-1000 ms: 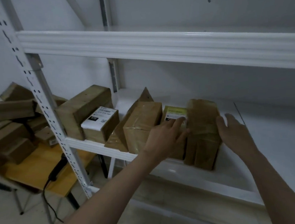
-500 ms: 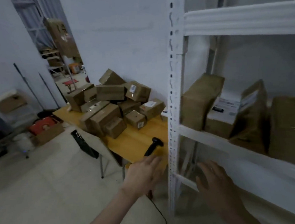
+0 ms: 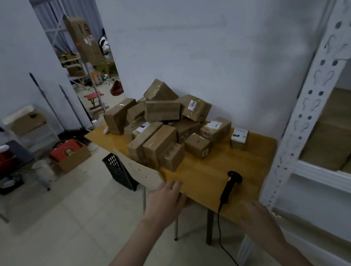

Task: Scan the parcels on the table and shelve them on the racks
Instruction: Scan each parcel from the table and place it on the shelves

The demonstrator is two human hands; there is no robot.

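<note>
A heap of brown cardboard parcels (image 3: 162, 131) covers the far half of a wooden table (image 3: 254, 160). A black handheld scanner (image 3: 230, 185) lies on the table's near part, its cable hanging over the edge. My left hand (image 3: 165, 203) reaches forward, empty, fingers relaxed, above the table's near corner. Just below and right of the scanner, my right hand (image 3: 261, 220) is spread and holds nothing. The white rack (image 3: 307, 112) stands at the right, with shelved parcels (image 3: 334, 133) on it.
A pale chair back (image 3: 144, 173) and a black crate (image 3: 118, 171) stand in front of the table. At the left are an open box (image 3: 71, 153) on the floor, a small trolley and a dark table. A doorway opens behind the parcels.
My hands have left the parcels on the rack shelf. The view has swung left to the table, and both hands now reach toward its near edge and the scanner.
</note>
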